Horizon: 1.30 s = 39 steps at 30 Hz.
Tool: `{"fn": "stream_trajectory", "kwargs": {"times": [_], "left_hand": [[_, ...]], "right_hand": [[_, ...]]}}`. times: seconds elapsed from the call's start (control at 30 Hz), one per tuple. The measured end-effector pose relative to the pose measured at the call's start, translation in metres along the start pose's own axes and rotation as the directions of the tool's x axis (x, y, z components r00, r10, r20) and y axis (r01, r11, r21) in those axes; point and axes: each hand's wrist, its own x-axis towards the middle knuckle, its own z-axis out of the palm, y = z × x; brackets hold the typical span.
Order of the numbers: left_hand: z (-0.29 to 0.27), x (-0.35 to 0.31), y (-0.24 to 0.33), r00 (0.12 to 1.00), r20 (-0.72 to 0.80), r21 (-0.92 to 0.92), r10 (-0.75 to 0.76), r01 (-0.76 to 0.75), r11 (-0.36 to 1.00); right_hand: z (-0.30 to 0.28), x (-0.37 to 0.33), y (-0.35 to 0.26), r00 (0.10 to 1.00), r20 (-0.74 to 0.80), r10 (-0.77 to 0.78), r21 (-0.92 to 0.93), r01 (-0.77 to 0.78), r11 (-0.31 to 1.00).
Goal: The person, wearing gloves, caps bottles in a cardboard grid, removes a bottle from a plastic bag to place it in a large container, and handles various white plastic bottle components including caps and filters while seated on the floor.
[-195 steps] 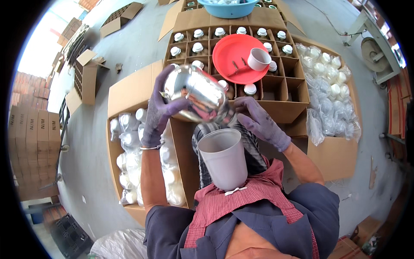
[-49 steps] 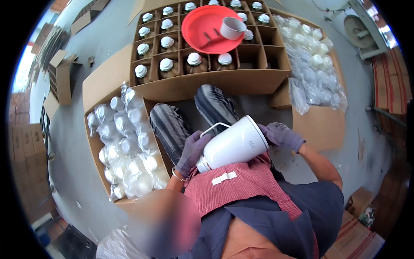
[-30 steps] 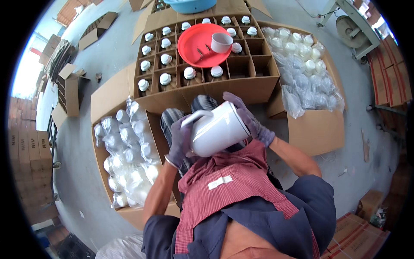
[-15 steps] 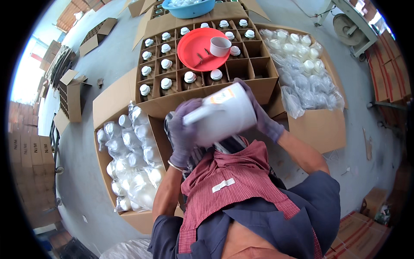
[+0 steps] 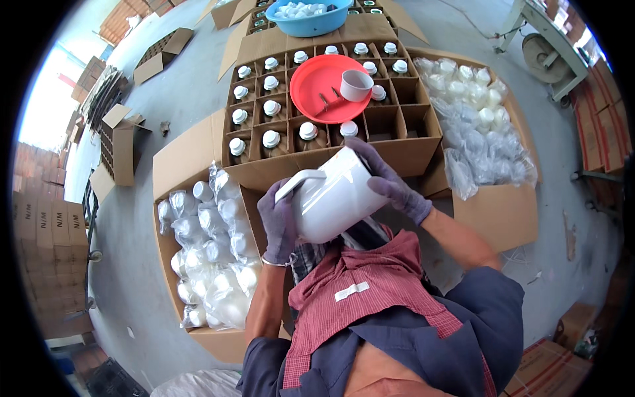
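Note:
A glossy white jug (image 5: 340, 202) with a side handle is tilted in front of my body, between both hands. My left hand (image 5: 278, 215), in a purple-grey glove, closes round its left end below the handle. On the other end, my gloved right hand (image 5: 390, 182) grips the rim with fingers over the edge. Just beyond stands a cardboard box (image 5: 397, 152) with dividers, its cells holding several white-capped bottles (image 5: 271, 139). A red round tray (image 5: 311, 79) rests on those bottles, carrying a white cup (image 5: 357, 85) and some small dark pieces (image 5: 324, 99).
At my left an open carton (image 5: 170, 271) holds white items in clear plastic bags (image 5: 215, 255). Another carton (image 5: 496, 215) with bagged white items lies on the right. A blue basin (image 5: 311, 25) of small white parts sits at the back. Stacked cartons (image 5: 56, 255) line the left side.
The jug has turned in my hands, so its printed label no longer shows and its handle now points up and left. My left hand has moved lower on it. The view has shifted slightly.

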Motion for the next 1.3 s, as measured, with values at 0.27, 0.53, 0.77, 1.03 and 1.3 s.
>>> {"fn": "stream_trajectory", "kwargs": {"times": [0.27, 0.53, 0.77, 1.03, 1.3], "left_hand": [[-0.063, 0.011, -0.023, 0.978, -0.186, -0.002, 0.094, -0.096, 0.995], [-0.071, -0.002, -0.056, 0.968, 0.029, 0.189, 0.250, -0.251, 0.949], [-0.028, 0.018, -0.037, 0.992, -0.067, -0.439, 0.107, -0.126, 0.890], [0.028, 0.039, -0.036, 0.994, -0.081, -0.811, -0.073, -0.023, 0.584], [0.036, 0.012, -0.002, 0.996, -0.082, -0.861, -0.046, -0.048, 0.507]], "right_hand": [[-0.024, 0.103, 0.022, 0.985, -0.033, -0.170, -0.686, 0.101, 0.720], [-0.146, 0.196, 0.104, 0.894, 0.396, 0.211, -0.596, 0.425, -0.681], [-0.086, 0.217, 0.027, 0.951, 0.072, 0.299, -0.778, 0.241, -0.580], [0.017, 0.062, 0.000, 0.741, -0.086, -0.666, -0.772, 0.373, 0.514], [0.058, 0.031, 0.033, 0.843, -0.325, -0.427, -0.439, 0.266, 0.858]]}}
